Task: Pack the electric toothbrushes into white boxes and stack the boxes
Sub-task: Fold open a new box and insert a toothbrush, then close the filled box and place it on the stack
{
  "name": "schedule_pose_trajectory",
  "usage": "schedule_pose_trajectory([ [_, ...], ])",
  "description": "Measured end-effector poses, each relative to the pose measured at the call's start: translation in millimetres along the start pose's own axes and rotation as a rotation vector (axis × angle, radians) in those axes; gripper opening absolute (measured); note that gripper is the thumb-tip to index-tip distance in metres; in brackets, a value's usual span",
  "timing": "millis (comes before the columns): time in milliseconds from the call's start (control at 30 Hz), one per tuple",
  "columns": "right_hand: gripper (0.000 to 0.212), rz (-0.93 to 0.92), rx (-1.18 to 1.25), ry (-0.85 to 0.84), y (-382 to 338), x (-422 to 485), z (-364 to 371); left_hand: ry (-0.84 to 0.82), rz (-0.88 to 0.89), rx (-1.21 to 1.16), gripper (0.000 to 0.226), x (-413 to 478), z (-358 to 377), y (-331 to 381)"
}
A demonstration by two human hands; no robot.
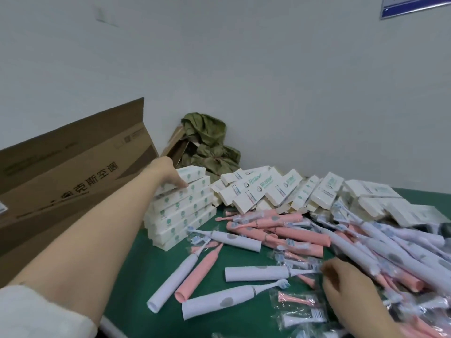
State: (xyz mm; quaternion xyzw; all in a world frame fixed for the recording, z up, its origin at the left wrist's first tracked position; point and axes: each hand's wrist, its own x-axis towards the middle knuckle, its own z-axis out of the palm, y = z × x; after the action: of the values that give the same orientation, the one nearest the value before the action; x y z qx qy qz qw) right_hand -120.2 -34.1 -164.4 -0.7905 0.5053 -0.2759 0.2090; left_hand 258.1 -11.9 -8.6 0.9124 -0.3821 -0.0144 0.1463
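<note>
Left hand (170, 175) stretched out to the top of the stack of white boxes (181, 213) at the far left of the green worktop (136, 276). Thumb laid on the near face of an upper box, the other fingers hidden behind the stack; cannot tell whether gripping the box or merely pressing on it. White sleeve (36, 313) pushed up at the elbow. Just left of the stack and touching it, a large brown cardboard carton (73, 162) with one flap raised. Behind the stack, against the wall (268, 69), a crumpled green bundle (207, 142). Along the far edge, to the right of the stack, loose white boxes (268, 189) tumbled in a heap. In front of them, pink and white electric toothbrushes (366, 240) piled across the right side, a few lying apart nearer the middle. Right hand (341, 279) low over the near right part of the worktop, back upward, fingers curled down and blurred, at the head end of a white toothbrush (258, 273) lying flat; cannot tell whether grasping anything. Just beside that hand, clear brush-head packets (300, 298) scattered among the handles.
</note>
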Motion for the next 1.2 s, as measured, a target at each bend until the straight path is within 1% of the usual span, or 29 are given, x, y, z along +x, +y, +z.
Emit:
schedule_pose_trajectory([
  [100,0.016,-0.035,-0.073,-0.015,-1.9,3.4,-1.0,0.003,0.019,-0.009,0.056,7.1,8.0,-1.6],
  [267,0.015,-0.056,-0.114,-0.021,-2.0,3.4,1.0,0.036,0.060,-0.018,0.050,8.8,12.9,-5.7],
  [333,0.014,-0.080,-0.117,-0.027,-2.7,2.5,3.4,0.015,0.058,-0.021,0.049,10.4,13.1,-8.7],
  [467,0.014,-0.107,-0.110,-0.009,0.2,2.4,5.8,-0.047,0.049,0.029,0.059,10.4,16.2,-8.7],
  [600,0.015,-0.113,-0.111,0.008,4.8,3.9,5.5,0.007,0.066,0.100,0.063,4.7,14.5,1.4],
  [667,0.015,-0.120,-0.106,0.012,4.9,3.1,6.6,0.060,0.070,0.160,0.063,-1.7,12.2,6.2],
  [733,0.014,-0.135,-0.111,0.013,2.9,1.6,8.6,0.217,0.118,0.231,0.060,-7.5,13.9,15.8],
  [800,0.013,-0.151,-0.114,0.007,0.5,1.0,11.1,0.384,0.277,0.217,0.056,-12.1,22.3,37.9],
  [833,0.013,-0.155,-0.111,0.004,-0.2,1.2,11.9,0.409,0.375,0.175,0.052,-15.5,29.8,54.4],
  [900,0.014,-0.153,-0.109,0.004,-0.1,2.3,12.0,0.324,0.516,0.100,0.044,-22.9,51.1,92.2],
  [967,0.015,-0.137,-0.105,0.004,1.0,2.3,11.3,0.200,0.574,0.079,0.045,-28.4,81.2,127.2],
  [1100,0.012,-0.116,-0.073,0.001,-0.2,3.1,10.7,0.051,0.630,0.080,0.049,-29.4,139.2,176.3],
  [1200,0.013,-0.108,-0.079,-0.015,-0.9,7.0,8.8,0.018,0.596,0.058,0.039,-22.5,167.4,197.7],
])
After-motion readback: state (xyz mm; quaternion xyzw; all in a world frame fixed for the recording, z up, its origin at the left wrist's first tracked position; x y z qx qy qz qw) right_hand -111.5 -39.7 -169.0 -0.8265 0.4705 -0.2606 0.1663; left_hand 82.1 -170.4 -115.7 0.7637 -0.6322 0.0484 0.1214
